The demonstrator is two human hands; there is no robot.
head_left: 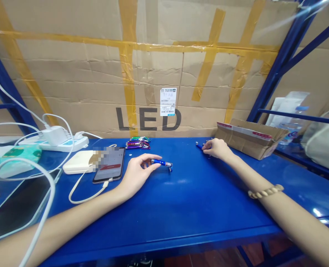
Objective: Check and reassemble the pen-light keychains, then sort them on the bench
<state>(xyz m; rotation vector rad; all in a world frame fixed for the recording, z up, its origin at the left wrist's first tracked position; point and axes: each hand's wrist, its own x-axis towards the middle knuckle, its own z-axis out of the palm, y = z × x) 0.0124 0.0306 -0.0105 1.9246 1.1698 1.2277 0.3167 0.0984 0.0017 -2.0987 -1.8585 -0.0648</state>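
Blue worktop (164, 211) stretches away from its six o'clock edge. Toward twelve, the left hand (135, 175) pinches a blue metal penlight (160, 162) between thumb and fingers, clip end toward three. Farther off at one, the right hand (218, 149) has its fingertips closed on a second blue tube (199, 147); whether that one is lifted, I can't tell. I'd judge the step in hand is handling both pieces at once; the next move calls for a steady fingertip hold. Beyond, between eleven and twelve, coloured penlights (138, 144) lie bunched before cardboard (97, 85) printed "LED".
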